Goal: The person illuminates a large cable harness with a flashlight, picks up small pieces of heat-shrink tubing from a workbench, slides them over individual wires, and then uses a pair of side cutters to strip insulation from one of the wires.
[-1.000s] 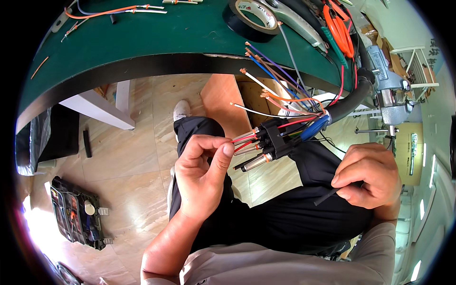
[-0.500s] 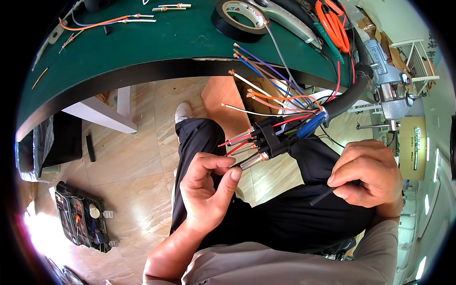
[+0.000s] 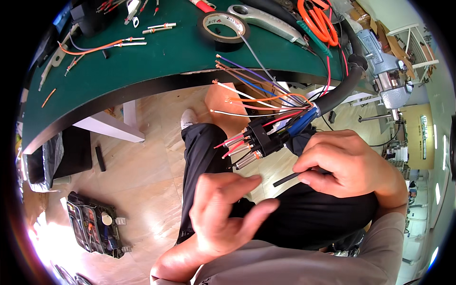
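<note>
Just above the empty, loosely spread left hand [image 3: 223, 213], black connector [image 3: 260, 141], right hand [image 3: 344, 164] pinching thin black tube [image 3: 286, 179]

Head cam, steep downward fisheye, close over lap, green bench edge [image 3: 142, 80] up top.

A black connector [image 3: 260, 142] with coloured wires is seen just below the green table [image 3: 142, 61]. A thin black tube [image 3: 287, 178] is pinched by the right hand [image 3: 344, 161]. The left hand [image 3: 223, 213] is held open, empty, below the connector.
</note>
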The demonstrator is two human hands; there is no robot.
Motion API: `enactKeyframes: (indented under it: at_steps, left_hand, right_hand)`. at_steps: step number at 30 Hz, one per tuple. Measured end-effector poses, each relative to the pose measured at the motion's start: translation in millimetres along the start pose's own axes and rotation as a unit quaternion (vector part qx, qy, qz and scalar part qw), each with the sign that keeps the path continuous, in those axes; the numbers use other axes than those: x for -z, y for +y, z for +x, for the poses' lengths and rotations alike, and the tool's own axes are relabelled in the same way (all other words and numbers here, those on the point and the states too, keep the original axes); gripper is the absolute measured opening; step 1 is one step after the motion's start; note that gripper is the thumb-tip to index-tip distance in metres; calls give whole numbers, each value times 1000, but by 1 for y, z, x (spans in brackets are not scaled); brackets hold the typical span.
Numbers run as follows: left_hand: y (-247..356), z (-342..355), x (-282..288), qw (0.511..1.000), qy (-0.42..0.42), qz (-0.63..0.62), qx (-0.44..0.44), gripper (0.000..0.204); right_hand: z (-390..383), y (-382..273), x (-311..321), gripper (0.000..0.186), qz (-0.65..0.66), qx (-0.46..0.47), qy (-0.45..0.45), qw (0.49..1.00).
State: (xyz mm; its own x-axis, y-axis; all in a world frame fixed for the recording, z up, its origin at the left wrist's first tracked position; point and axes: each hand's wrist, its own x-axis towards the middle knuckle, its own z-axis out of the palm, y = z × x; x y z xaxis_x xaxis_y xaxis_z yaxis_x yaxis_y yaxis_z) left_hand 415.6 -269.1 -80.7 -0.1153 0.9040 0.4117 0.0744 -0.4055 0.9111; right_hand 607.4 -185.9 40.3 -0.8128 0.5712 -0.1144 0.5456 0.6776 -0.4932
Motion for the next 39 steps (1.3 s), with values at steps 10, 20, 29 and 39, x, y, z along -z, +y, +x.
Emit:
enactKeyframes:
  at_steps: [10,20,29,39]
  left_hand:
    - [8,14,-15,999,-39,-16,6,29]
    - [21,7,-10,997,-77,13,-13,23]
    - [36,8,9,991,-134,-28,4,17]
    - [16,-12,61,989,20,-31,145,9]
  right_hand:
    - [-2,-1,-4,19,26,34,37,998]
    - [-6,-8,-6,20,-58,134,46,988]
    - [-1,-18,-1,17,-31,177,37,983]
    - [25,-25,27,16,-44,179,243,952]
